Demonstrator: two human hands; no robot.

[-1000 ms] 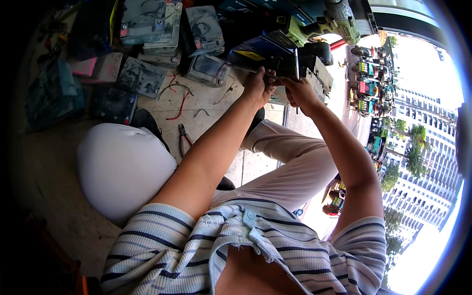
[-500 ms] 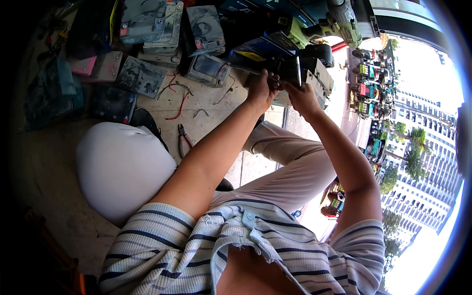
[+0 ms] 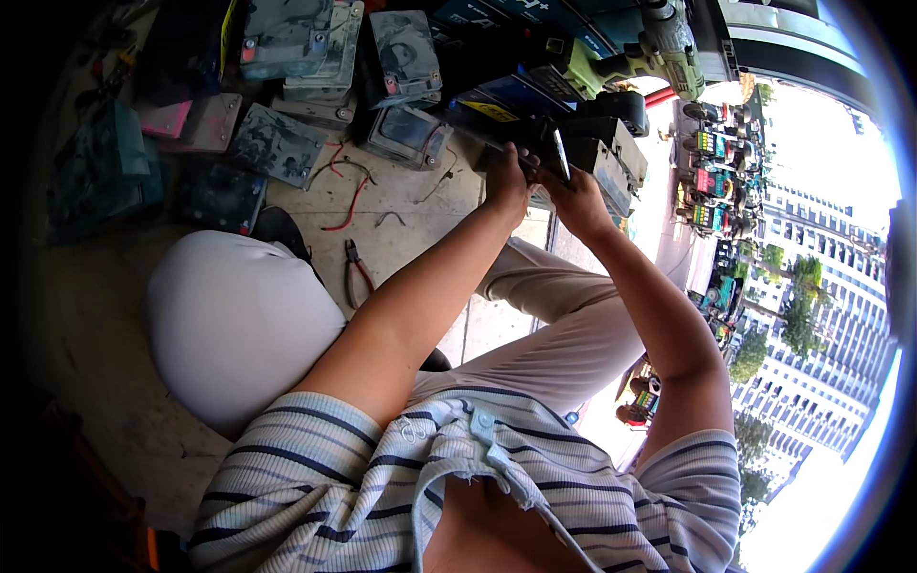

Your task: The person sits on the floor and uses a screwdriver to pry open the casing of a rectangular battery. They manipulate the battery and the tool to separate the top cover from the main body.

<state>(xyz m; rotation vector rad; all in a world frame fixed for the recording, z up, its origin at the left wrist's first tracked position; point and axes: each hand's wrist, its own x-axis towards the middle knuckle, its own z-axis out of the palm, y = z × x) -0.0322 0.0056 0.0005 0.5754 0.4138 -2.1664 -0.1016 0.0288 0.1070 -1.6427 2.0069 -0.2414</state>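
My left hand (image 3: 507, 183) is closed just above my bent knee, its thumb raised and its fingers pressed on something dark that I cannot make out. Close beside it, my right hand (image 3: 579, 199) is closed around a thin, shiny metal strip (image 3: 562, 155), which points up and away from me; its exact kind does not show. Beyond both hands stands a dark, boxy battery (image 3: 611, 158), partly hidden by the right hand. Pliers with red-and-black handles (image 3: 356, 272) lie on the floor left of my left forearm.
Several used grey batteries (image 3: 277, 143) are piled at the far left. Loose red wire (image 3: 355, 205) lies on the tiled floor (image 3: 411, 248). Blue boxes (image 3: 516, 95) and a green power tool (image 3: 673, 53) stand at the back. Parked vehicles (image 3: 712, 177) are outside to the right.
The metal strip has tilted, now leaning left at its top and catching the light. My right hand has shifted slightly left and down; the left hand has hardly moved.
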